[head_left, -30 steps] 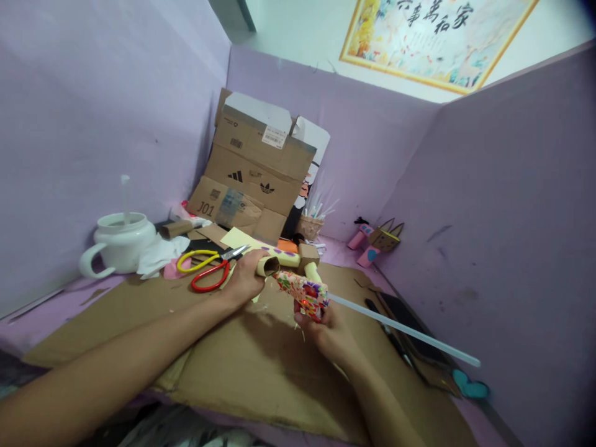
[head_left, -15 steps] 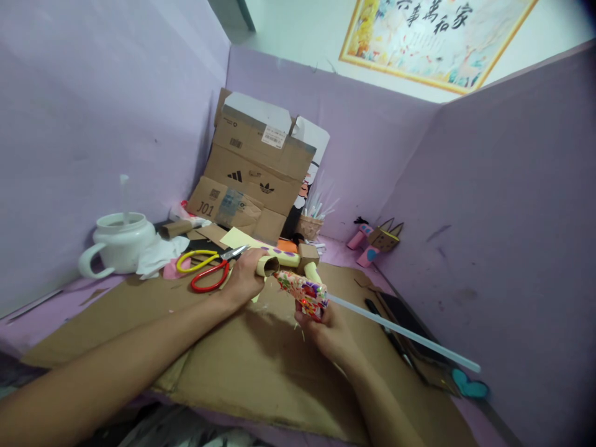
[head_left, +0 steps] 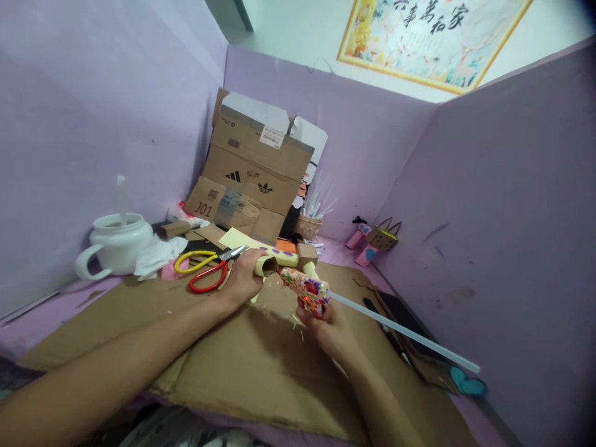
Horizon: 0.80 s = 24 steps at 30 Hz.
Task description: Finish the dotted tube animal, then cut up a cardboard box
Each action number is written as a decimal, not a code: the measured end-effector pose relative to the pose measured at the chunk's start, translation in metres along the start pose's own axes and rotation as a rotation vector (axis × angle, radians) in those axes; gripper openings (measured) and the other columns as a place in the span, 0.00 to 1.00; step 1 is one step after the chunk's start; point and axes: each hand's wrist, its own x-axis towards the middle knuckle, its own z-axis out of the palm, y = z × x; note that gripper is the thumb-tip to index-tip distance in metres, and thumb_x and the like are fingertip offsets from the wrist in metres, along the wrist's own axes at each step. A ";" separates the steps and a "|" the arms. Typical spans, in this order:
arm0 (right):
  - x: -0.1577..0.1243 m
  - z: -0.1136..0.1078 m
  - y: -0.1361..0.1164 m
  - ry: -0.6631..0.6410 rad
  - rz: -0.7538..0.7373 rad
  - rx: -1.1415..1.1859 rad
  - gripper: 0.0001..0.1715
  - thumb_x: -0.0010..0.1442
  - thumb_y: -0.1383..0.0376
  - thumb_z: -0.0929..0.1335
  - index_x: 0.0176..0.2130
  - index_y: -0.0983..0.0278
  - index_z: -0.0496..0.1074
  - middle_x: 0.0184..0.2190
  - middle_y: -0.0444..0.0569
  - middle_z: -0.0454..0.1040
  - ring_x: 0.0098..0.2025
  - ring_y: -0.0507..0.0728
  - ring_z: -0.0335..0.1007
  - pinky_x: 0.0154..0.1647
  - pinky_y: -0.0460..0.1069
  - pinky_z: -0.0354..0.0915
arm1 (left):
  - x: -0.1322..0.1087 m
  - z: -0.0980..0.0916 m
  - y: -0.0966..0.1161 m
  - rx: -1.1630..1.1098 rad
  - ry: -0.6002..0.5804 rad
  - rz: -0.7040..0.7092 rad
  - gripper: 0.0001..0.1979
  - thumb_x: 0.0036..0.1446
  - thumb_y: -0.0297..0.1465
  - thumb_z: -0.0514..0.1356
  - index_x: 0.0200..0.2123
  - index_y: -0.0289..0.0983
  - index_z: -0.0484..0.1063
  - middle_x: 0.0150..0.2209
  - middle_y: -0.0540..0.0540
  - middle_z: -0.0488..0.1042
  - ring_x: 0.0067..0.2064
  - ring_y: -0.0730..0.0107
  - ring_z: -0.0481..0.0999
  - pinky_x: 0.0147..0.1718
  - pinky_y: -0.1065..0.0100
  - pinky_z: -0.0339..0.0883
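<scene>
Floral-print glue gun (head_left: 308, 292), clear stick (head_left: 405, 335) trailing toward 4 o'clock, gripped by right hand (head_left: 328, 329); left hand (head_left: 242, 280) clasps purple-spotted yellow tube (head_left: 275, 261).

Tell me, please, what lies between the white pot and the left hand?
In the head view, crumpled white paper, a pink scrap and the yellow-and-red-handled scissors lie between the white pot and the left hand.

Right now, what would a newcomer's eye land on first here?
The floral glue gun in the right hand at centre, its long clear glue stick jutting right. Its nozzle points at a cardboard tube held by the left hand; red-and-yellow scissors lie just left of it.
</scene>
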 end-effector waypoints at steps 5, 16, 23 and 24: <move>0.000 -0.001 -0.003 -0.003 0.032 0.011 0.10 0.43 0.60 0.67 0.23 0.63 0.61 0.20 0.41 0.59 0.23 0.50 0.54 0.24 0.46 0.52 | 0.000 0.000 0.000 -0.006 -0.015 0.009 0.18 0.39 0.15 0.51 0.34 0.36 0.68 0.34 0.46 0.72 0.40 0.63 0.70 0.40 0.63 0.64; 0.000 -0.002 -0.001 -0.016 0.018 0.001 0.10 0.45 0.60 0.66 0.23 0.63 0.59 0.20 0.40 0.57 0.23 0.49 0.51 0.23 0.46 0.49 | -0.001 0.001 -0.002 -0.020 -0.015 0.037 0.19 0.38 0.15 0.51 0.34 0.35 0.68 0.34 0.46 0.72 0.41 0.63 0.71 0.41 0.64 0.64; 0.000 -0.002 -0.004 0.006 0.019 0.000 0.10 0.44 0.61 0.66 0.23 0.63 0.60 0.19 0.40 0.56 0.22 0.49 0.51 0.23 0.46 0.49 | -0.001 0.003 -0.004 -0.024 -0.005 0.079 0.16 0.40 0.15 0.52 0.34 0.34 0.68 0.35 0.44 0.72 0.40 0.63 0.70 0.40 0.65 0.64; 0.000 -0.002 -0.003 0.011 0.018 0.003 0.10 0.44 0.61 0.66 0.23 0.63 0.60 0.20 0.40 0.57 0.23 0.49 0.51 0.23 0.46 0.49 | -0.001 0.004 -0.005 -0.026 -0.003 0.083 0.16 0.40 0.15 0.52 0.34 0.34 0.68 0.34 0.44 0.72 0.40 0.63 0.70 0.40 0.65 0.64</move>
